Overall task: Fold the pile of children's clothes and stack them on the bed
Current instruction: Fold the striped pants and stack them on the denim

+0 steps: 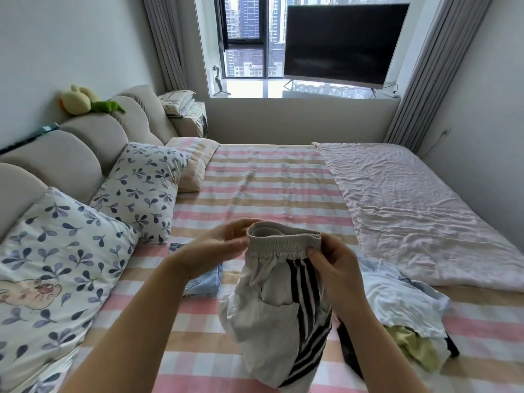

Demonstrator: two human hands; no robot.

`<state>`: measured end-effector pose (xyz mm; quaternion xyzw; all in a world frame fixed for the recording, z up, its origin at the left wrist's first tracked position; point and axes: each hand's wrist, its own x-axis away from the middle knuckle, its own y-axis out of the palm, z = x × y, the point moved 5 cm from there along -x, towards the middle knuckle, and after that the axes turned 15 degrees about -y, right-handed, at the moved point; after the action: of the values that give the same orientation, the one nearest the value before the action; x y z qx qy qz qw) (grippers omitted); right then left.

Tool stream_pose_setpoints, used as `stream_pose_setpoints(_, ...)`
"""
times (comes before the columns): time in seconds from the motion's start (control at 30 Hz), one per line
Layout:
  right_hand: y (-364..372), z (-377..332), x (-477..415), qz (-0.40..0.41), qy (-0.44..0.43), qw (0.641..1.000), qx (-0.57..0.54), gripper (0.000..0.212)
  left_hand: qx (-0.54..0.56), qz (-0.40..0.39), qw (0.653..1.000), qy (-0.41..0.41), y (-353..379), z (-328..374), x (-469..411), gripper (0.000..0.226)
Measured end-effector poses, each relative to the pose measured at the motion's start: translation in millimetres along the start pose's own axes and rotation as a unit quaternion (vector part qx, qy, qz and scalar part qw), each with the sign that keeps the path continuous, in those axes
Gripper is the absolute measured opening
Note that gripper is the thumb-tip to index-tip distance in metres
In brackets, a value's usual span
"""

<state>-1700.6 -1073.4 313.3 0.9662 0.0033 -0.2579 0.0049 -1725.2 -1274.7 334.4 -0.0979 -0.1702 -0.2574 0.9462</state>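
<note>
Grey shorts (279, 307) are pinched at the waistband by the left hand (215, 248) and right hand (337, 270); the folded jeans (202, 282) are half hidden behind them, and the pile (402, 316) is partly blocked too.

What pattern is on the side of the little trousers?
Black and white stripes down the side of the pale grey trousers, seen in the head view.

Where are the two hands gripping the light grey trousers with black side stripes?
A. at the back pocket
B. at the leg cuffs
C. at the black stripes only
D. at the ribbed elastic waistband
D: the left hand and right hand pinch opposite ends of the ribbed elastic waistband while the light grey trousers hang below.
</note>
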Motion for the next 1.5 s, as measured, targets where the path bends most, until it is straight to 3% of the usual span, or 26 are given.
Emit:
stream_pose_setpoints(0.07,-2.9,2.7,-1.5,0.002,0.006,1.0,-0.012,0.029,0.027,0.007,0.999,0.044,3.9,-7.2,-2.6,0.075)
stream_pose_setpoints(0.17,-4.6,6.4,-3.9,-0.001,0.011,1.0,-0.023,0.041,0.055,0.084,0.992,0.08,3.8,-11.6,-8.1,0.048)
stream_pose_setpoints(0.23,-5.2,8.6,-7.6,-0.012,0.019,0.999,-0.044,0.037,0.082,0.14,0.983,0.091,1.3,-13.9,-12.4,0.03)
stream_pose_setpoints(0.37,-8.0,12.0,-17.6,-0.064,0.04,0.996,-0.041,0.032,0.123,0.223,0.961,0.111,-2.4,-17.4,-17.8,0.025)
stream_pose_setpoints(0.5,-11.0,6.1,-52.0,-0.067,0.031,0.997,0.012,0.021,0.107,0.252,0.955,0.118,-17.8,1.3,-25.3,0.023)
stream_pose_setpoints(0.73,3.8,-13.5,-204.0,-0.077,-0.044,0.989,0.116,0.009,-0.013,0.286,0.945,0.158,-90.0,119.5,-64.4,0.016)
stream_pose_setpoints(0.83,8.1,-13.5,-259.8,-0.074,-0.063,0.976,0.196,0.019,-0.065,0.309,0.934,0.168,-115.5,158.3,-87.9,0.018)
stream_pose_setpoints(0.97,11.1,-21.6,-314.4,-0.035,-0.101,0.967,0.23,0.016,-0.026,0.342,0.921,0.183,-142.2,200.5,-113.2,0.021)
stream_pose_setpoints(1.03,11.9,-25.8,-333.3,-0.015,-0.12,0.969,0.217,0.025,-0.004,0.361,0.91,0.204,-154.4,214.9,-119.3,0.023)
stream_pose_setpoints(1.17,12.2,-17.6,-339.6,-0.008,-0.152,0.968,0.201,0.019,-0.002,0.363,0.904,0.227,-164.4,209.1,-127.4,0.023)
stream_pose_setpoints(1.27,12.5,21.9,-320.8,-0.033,-0.124,0.974,0.189,0.01,-0.003,0.342,0.919,0.198,-163.0,169.2,-142.3,0.025)
stream_pose_setpoints(1.33,11.7,57.8,-299.2,-0.049,-0.078,0.979,0.182,0.016,-0.01,0.314,0.937,0.151,-158.8,132.7,-157.3,0.02)
stream_pose_setpoints(1.5,10.5,156.9,-229.6,-0.104,0.107,0.973,0.174,0.026,-0.011,0.267,0.963,-0.023,-143.4,26.2,-201.1,0.01)
